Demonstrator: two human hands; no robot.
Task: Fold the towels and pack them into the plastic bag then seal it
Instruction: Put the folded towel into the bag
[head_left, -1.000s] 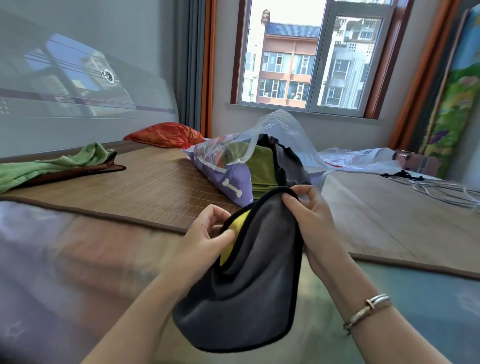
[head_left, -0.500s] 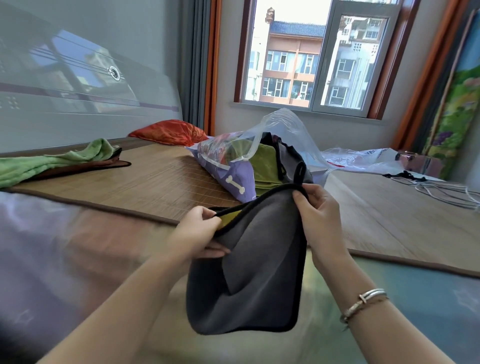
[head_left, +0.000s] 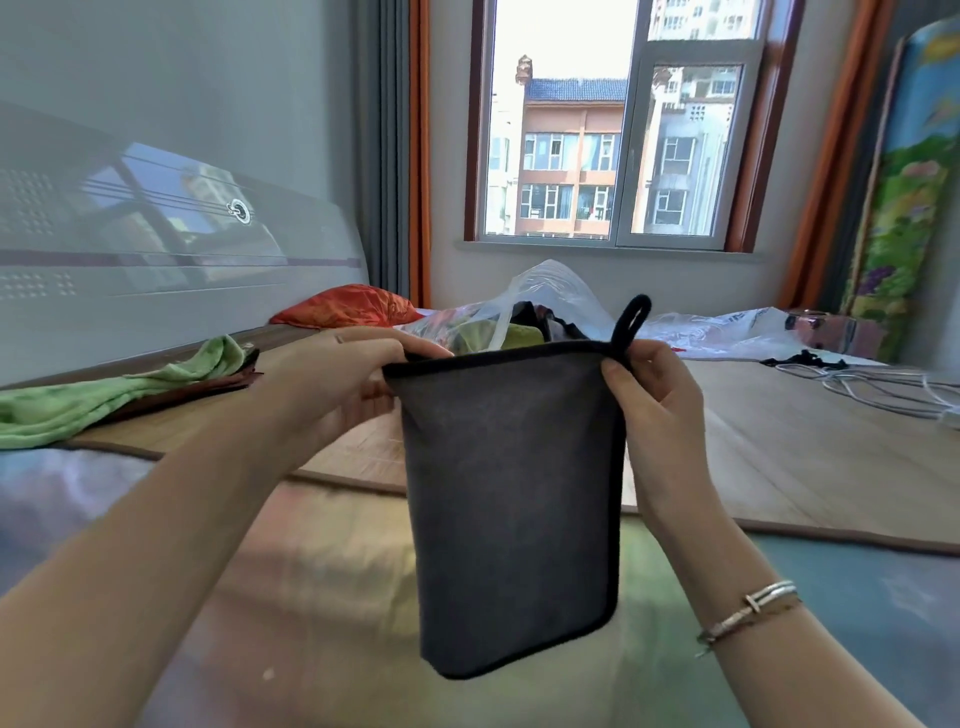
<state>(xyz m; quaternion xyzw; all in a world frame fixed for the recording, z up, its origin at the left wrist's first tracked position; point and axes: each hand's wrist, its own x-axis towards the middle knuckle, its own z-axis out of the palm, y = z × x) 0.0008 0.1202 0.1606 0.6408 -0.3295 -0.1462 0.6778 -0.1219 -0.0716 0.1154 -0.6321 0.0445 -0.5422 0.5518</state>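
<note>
A dark grey towel with black trim hangs flat in front of me, folded in half, its hanging loop sticking up at the top right corner. My left hand pinches the top left corner. My right hand pinches the top right corner just below the loop. Behind the towel lies the clear plastic bag on the bed, its mouth open, with a green towel and dark cloth showing inside. The towel hides most of the bag.
A light green towel lies on a dark cloth at the left of the bamboo mat. A red pillow sits by the headboard. More plastic bags and white cables lie at the right.
Both hands have lifted the grey towel and pulled its top edge straight, so it now hangs flat and its yellow inner side no longer shows.
</note>
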